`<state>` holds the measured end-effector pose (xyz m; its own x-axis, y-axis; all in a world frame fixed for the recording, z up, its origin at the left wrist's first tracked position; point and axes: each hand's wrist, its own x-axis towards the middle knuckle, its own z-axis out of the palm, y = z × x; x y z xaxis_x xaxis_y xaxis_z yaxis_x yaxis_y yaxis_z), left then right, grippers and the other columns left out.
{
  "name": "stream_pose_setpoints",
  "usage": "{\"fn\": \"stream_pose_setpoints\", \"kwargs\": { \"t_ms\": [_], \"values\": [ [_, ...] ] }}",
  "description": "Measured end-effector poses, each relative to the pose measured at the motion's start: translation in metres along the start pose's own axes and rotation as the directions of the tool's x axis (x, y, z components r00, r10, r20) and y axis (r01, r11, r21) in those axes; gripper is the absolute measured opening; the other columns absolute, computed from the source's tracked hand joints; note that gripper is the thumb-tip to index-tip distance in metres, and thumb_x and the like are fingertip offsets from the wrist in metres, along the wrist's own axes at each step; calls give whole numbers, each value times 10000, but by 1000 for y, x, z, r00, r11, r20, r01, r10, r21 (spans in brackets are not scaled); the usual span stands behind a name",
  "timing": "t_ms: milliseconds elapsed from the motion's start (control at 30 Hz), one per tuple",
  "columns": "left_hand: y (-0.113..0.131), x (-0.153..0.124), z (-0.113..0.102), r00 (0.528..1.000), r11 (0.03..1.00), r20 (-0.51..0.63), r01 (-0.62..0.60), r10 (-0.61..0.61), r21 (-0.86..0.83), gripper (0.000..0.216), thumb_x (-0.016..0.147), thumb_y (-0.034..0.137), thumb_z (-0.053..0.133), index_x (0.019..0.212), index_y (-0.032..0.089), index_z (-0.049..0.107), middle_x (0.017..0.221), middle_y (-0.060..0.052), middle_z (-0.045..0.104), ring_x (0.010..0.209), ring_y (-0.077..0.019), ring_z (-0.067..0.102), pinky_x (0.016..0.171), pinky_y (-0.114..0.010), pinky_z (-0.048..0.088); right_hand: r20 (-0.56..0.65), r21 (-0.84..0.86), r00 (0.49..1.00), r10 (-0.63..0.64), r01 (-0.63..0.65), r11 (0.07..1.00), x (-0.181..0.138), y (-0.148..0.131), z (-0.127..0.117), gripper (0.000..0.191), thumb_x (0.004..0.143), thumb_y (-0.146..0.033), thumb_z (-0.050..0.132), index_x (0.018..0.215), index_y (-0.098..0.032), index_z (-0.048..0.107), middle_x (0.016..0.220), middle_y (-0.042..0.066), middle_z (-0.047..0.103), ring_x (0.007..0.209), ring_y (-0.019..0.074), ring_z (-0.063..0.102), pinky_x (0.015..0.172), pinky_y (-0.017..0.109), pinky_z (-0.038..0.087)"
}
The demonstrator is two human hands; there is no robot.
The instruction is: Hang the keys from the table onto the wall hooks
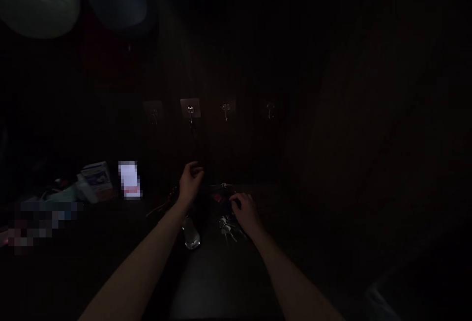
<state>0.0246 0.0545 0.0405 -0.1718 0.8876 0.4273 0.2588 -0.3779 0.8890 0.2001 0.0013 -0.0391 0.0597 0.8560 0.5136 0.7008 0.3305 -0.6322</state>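
Super dark shot, so only some of this is readable. Far left up top there's a pale round shape (37,1), can't tell what it is. Lower down on the left of the desk (221,281) sits a box (96,177), and just right of it a bright white card (129,179) with a reddish strip at the bottom, standing upright-ish.

Then comes the left hand (191,183), lifted off the desk, palm turned inward, fingers (195,167) loosely curled and apart, with nothing in them that I can see. It hangs below the second of four hooks (190,110), which run in a row on the wall (332,114), well apart from the hand. Under the left forearm a small clear bottle (191,236) lies on its side on the desk.

Just right of the bottle there's a bunch of keys (226,227) spread flat on the desk, right beside the right wrist. Above the keys, between both hands, is a dark lump (218,197) with a bit of red in it. The right hand (245,209) is down low, palm to the desk, fingers bent over the lump's right edge. Whether they're actually gripping anything or just resting there, I can't tell, it's too murky. Everything right of that hand is black.
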Motion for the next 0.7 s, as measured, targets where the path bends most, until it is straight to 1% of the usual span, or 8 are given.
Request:
{"fn": "stream_pose_setpoints", "kwargs": {
  "t_ms": [67,167,233,333,433,533,600,700],
  "values": [
    [-15,-15,1,998,1000,63,8,-9,18,366,720,190,561,1081,168,502,942,-59,664,839,-156,640,772,-314,492,-7,2,1000,13,-13,1000,1,2,1,171,787,-132,467,799,-211,618,861,45,634,891,200,520,796,315,398],
    [-31,-34,2,984,994,177,-53,35,96,317,750,180,518,1066,179,508,969,-54,662,914,-167,628,818,-327,481,-10,6,1000,26,-26,1000,1,3,3,183,781,-128,459,798,-214,620,856,44,636,890,200,524,798,318,402],
    [-36,-43,0,961,979,266,-121,73,167,302,772,177,493,1072,197,510,996,-42,661,953,-166,618,853,-323,467,-14,12,999,40,-40,999,2,3,2,193,775,-122,451,800,-214,619,855,44,638,888,200,528,799,320,406],
    [-37,-54,-3,918,933,388,-210,86,292,347,795,161,462,1136,222,488,1085,-40,641,1018,-170,594,888,-319,448,-18,35,997,68,-68,997,2,2,1,203,764,-118,440,819,-211,612,865,44,641,900,205,532,809,327,414],
    [-35,-61,-6,869,843,482,-340,112,416,436,792,136,469,1220,216,454,1206,-63,585,1113,-184,534,946,-337,409,-25,79,995,92,-90,993,2,2,1,237,752,-108,428,878,-216,598,881,38,638,905,198,542,820,328,425],
    [-35,-65,-4,779,715,612,-505,137,483,519,796,194,516,1300,241,401,1348,-60,474,1242,-208,413,1013,-385,345,-59,109,990,127,-120,987,2,4,2,296,738,-94,414,946,-220,583,903,39,630,907,187,555,835,324,433],
    [-35,-66,-1,730,634,677,-568,93,525,513,817,267,517,1315,266,393,1397,-48,418,1296,-229,338,1034,-432,310,-75,131,987,141,-131,983,2,5,2,341,728,-80,406,992,-220,570,940,42,632,928,180,559,858,324,430],
    [-34,-68,2,714,571,699,-592,45,568,467,854,334,467,1314,292,399,1406,-30,410,1306,-235,321,1028,-466,305,-73,164,988,139,-126,978,4,8,-1,426,719,-50,384,1072,-230,542,984,26,646,981,166,553,903,326,412]
  ]
}}
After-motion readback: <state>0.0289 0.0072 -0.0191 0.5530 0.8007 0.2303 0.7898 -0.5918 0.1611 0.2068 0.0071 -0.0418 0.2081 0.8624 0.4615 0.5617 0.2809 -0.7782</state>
